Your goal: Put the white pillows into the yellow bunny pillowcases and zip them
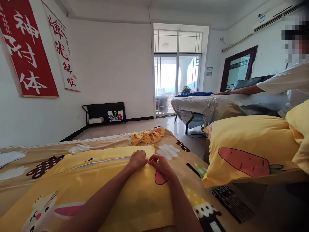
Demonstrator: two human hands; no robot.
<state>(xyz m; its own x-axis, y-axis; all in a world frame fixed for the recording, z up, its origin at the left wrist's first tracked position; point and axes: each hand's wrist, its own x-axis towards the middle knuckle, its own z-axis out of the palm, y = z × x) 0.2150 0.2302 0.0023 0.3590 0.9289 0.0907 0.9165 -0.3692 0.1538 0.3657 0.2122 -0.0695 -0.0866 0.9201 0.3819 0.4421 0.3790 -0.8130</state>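
Observation:
A yellow pillowcase point(135, 193), printed with a rabbit and a carrot, lies in front of me. Along its far side runs a pale slit point(103, 162), seemingly an opening or zipper. My left hand point(138, 159) is closed at the right end of this slit, pinching the pillowcase fabric. Right beside it, my right hand point(160, 163) has its fingers bent and pressed together on the same edge, near the corner. The two hands almost touch at the fingertips. Whatever small part lies between the fingers is hidden.
A patterned cloth point(178, 167) spreads under the pillowcase, with a crumpled yellow fabric piece point(147, 137) at its far edge. A plump yellow pillow point(243, 148) sits at the right. Behind it, a person point(294, 79) reaches over a plastic-covered table point(193, 104). A low black rack point(105, 112) stands by the wall.

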